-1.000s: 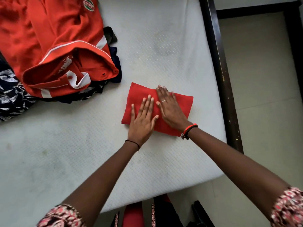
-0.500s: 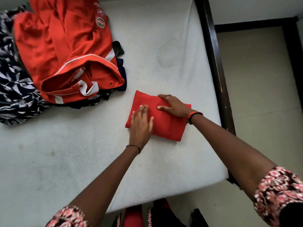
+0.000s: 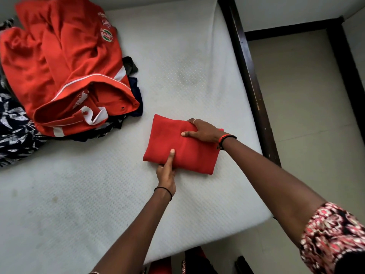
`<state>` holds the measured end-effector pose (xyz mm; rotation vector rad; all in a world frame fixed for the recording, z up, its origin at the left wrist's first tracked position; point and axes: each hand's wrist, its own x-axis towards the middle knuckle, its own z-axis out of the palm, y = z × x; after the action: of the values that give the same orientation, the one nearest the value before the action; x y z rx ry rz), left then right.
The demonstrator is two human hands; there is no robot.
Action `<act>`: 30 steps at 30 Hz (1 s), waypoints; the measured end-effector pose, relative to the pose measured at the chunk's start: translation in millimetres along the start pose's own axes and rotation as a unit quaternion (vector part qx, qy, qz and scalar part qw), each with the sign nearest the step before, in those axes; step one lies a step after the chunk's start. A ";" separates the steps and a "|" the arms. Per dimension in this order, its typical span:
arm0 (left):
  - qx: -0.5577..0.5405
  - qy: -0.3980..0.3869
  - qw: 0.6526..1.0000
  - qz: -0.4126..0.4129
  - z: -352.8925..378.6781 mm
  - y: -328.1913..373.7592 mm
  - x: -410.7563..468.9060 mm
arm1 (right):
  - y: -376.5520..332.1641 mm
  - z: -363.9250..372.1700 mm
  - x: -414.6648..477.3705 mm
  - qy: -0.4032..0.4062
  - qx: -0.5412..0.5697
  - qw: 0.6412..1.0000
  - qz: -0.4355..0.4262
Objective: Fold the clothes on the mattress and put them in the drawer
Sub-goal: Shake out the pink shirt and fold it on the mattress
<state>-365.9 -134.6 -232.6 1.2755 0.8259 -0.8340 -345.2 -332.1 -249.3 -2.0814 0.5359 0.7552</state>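
The folded red cloth (image 3: 193, 155) lies on the mattress (image 3: 177, 56). My left hand (image 3: 166, 173) pinches its near edge, thumb on top. My right hand (image 3: 205, 131) grips the far edge. It looks soft and light; holding 2 edges should keep it folded.

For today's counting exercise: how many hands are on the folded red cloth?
2. The left hand pinches the cloth at its near edge, thumb on top; the right hand grips its far right end. No others seem hidden.
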 end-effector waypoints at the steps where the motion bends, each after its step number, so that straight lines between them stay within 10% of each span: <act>1: -0.004 -0.008 1.000 0.004 3.5 3.7 0.0 | -0.9 0.0 -0.5 0.002 0.007 1.000 0.002; 9: -0.059 -0.129 0.990 -0.020 28.7 36.7 -3.1 | 11.2 -1.5 -27.6 0.037 0.225 0.972 0.047; 19: 0.082 -0.286 0.947 -0.123 80.5 46.8 -1.2 | 77.5 -20.7 -87.6 -0.023 0.529 0.845 0.074; 30: 0.139 -0.336 0.932 0.007 217.4 89.3 46.9 | 95.7 -131.6 -40.9 0.229 0.548 0.804 0.026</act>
<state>-252.4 -344.4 -209.6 1.1174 0.1500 -1.3073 -390.7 -489.7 -214.0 -1.1029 0.9982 -0.1197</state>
